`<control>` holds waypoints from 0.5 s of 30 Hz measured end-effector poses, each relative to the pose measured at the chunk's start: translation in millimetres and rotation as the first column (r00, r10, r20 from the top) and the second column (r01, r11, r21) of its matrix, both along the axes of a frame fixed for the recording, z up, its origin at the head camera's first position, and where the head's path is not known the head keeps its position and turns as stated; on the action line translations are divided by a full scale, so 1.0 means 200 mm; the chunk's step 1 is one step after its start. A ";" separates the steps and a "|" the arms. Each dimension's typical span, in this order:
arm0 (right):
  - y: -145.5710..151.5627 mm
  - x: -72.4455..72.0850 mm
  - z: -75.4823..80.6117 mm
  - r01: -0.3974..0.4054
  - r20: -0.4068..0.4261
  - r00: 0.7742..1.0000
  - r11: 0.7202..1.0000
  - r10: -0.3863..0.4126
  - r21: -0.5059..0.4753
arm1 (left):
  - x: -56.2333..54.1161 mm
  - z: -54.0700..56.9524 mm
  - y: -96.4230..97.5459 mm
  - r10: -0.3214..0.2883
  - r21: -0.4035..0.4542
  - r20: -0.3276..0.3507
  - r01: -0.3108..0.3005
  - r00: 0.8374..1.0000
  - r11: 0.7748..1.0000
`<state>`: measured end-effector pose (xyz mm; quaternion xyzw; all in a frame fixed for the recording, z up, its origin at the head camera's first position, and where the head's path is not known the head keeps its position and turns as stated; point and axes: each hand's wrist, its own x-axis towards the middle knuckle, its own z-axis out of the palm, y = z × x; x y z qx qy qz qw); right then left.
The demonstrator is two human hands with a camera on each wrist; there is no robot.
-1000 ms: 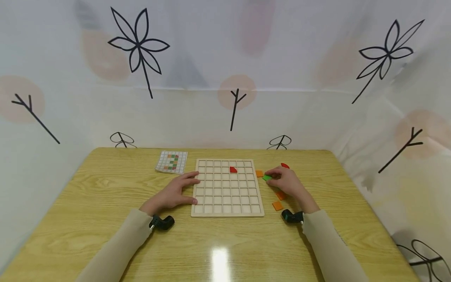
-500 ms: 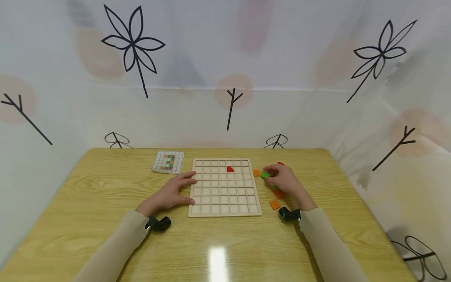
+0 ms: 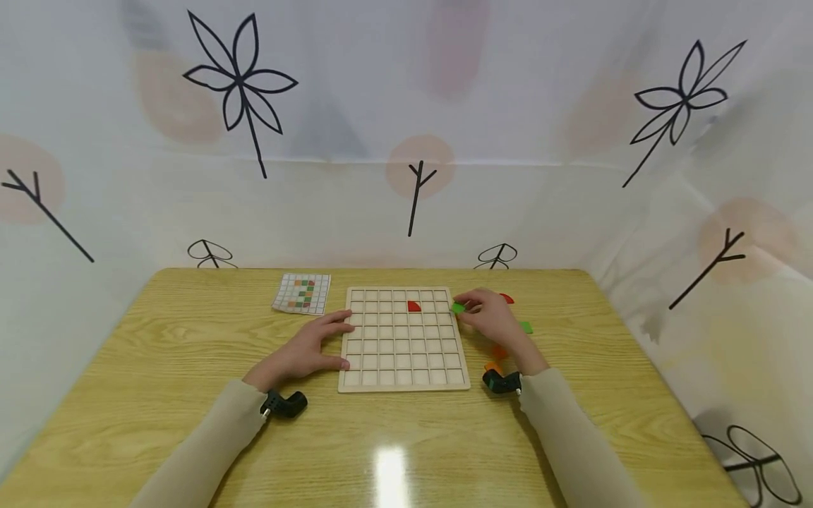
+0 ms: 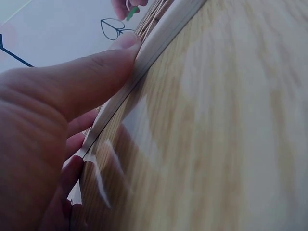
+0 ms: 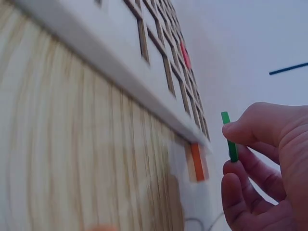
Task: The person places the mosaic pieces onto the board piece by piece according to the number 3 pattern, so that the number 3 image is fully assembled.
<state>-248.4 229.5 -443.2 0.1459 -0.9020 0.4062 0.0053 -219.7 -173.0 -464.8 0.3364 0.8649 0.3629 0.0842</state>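
Note:
A light wooden grid board (image 3: 404,389) lies on the table, with a red quarter-circle tile (image 3: 414,306) in one of its upper cells. My left hand (image 3: 303,351) rests along the board's left edge, thumb and fingers spread and relaxed; the left wrist view has the thumb (image 4: 103,72) at the rim. Between thumb and fingers, my right hand (image 3: 498,323) pinches a green square tile (image 5: 232,151). It holds the tile at the board's upper right edge, raised above the table in the right wrist view. Below it, an orange tile (image 5: 197,162) lies against the board.
Right of the board, partly behind the right hand and wrist, lie a red tile (image 3: 506,298), another green tile (image 3: 526,327) and two orange tiles, one (image 3: 500,351) behind the other (image 3: 492,367). A printed pattern card (image 3: 301,293) lies beyond the left hand. Patterned cloth hangs behind the table.
My right hand has lifted the green tile and moved it left to the board's edge, uncovering another green tile. The left hand stays at the board. The head view has shifted slightly.

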 end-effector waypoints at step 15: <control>-0.17 -0.04 -0.01 -0.027 0.038 0.999 0.999 0.028 -0.027 | -0.01 0.00 0.00 -0.009 0.001 -0.004 0.009 1.000 1.000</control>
